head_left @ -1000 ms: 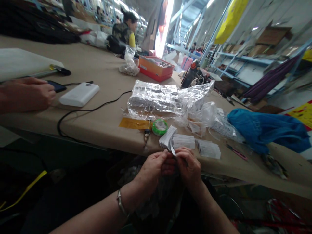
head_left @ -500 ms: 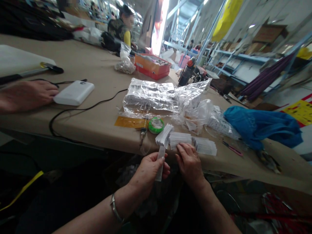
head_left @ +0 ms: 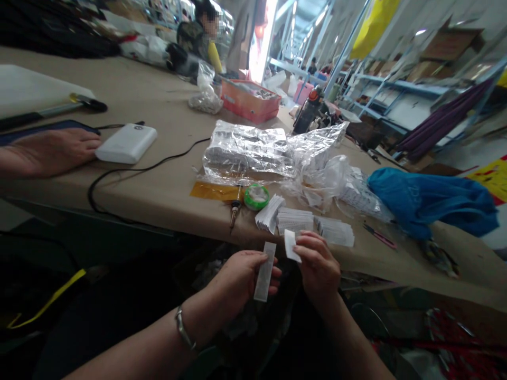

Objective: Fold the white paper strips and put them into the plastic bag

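Matt white paper strips [head_left: 265,271] and stacked labels [head_left: 295,219]; crinkled glossy clear plastic bags [head_left: 247,153]; smooth white plastic power bank [head_left: 126,143]; soft blue cloth [head_left: 428,200]; matt tan surface [head_left: 158,179]

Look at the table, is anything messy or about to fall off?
A bit. The small tool by the green tape roll pokes out over the table edge. The leftmost of the white label stacks is fanned and tilted, not flat like its neighbours. The left hand holds one strip, the right hand another label.
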`<state>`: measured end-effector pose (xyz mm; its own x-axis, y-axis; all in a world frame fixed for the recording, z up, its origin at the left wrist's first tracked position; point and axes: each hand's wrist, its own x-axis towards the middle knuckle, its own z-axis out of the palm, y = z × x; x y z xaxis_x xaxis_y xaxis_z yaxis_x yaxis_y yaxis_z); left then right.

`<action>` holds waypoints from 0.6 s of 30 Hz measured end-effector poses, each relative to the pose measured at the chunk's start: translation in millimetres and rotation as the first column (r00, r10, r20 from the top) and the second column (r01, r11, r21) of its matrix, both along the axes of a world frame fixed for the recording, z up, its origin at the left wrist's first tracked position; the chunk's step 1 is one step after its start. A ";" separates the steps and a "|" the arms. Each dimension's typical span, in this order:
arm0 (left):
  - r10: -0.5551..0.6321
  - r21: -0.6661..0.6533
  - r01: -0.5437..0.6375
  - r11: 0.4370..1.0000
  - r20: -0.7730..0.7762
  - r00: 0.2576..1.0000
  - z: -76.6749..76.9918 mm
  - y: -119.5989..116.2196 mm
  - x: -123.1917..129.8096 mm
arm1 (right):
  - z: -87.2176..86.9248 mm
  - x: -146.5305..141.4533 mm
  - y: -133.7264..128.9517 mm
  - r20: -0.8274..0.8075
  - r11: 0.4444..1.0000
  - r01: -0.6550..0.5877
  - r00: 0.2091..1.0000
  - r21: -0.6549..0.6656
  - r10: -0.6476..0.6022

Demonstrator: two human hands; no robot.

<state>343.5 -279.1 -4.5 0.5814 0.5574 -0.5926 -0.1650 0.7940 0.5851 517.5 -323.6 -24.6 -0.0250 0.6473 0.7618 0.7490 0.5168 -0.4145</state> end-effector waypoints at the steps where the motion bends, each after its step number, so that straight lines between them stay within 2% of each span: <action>1: -0.006 0.004 0.006 1.000 0.056 0.998 -2.3 -0.5 0.4 | 2.3 -6.6 -2.4 0.047 0.997 -0.077 0.996 -0.009 0.077; 3: 0.020 0.021 -0.023 0.999 0.156 0.987 -7.2 -1.6 1.3 | 3.1 -18.4 -5.8 0.139 0.980 -0.195 0.970 -0.045 0.200; 5: 0.065 0.014 -0.069 0.997 0.202 0.977 -9.5 -2.1 1.9 | 0.3 -25.8 -7.4 0.208 0.967 -0.246 0.945 -0.065 0.254; 11: 0.094 -0.102 -0.070 0.992 0.253 0.963 -4.1 -2.4 0.1 | -4.9 -26.3 -8.7 0.270 0.968 -0.231 0.930 -0.094 0.248; 15: 0.064 0.000 -0.066 0.998 0.234 0.970 -5.5 -3.9 0.5 | -3.0 -29.0 -10.9 0.265 0.969 -0.224 0.933 -0.103 0.244; 18: 0.084 0.023 -0.090 0.996 0.182 0.980 -7.4 -5.1 1.3 | -2.3 -29.9 -14.2 0.268 0.964 -0.231 0.928 -0.133 0.259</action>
<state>344.9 -284.2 -11.9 0.6257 0.6273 -0.4636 -0.3382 0.7538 0.5634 487.6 -337.8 -26.9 -0.3959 0.6643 0.6340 0.6970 0.6669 -0.2636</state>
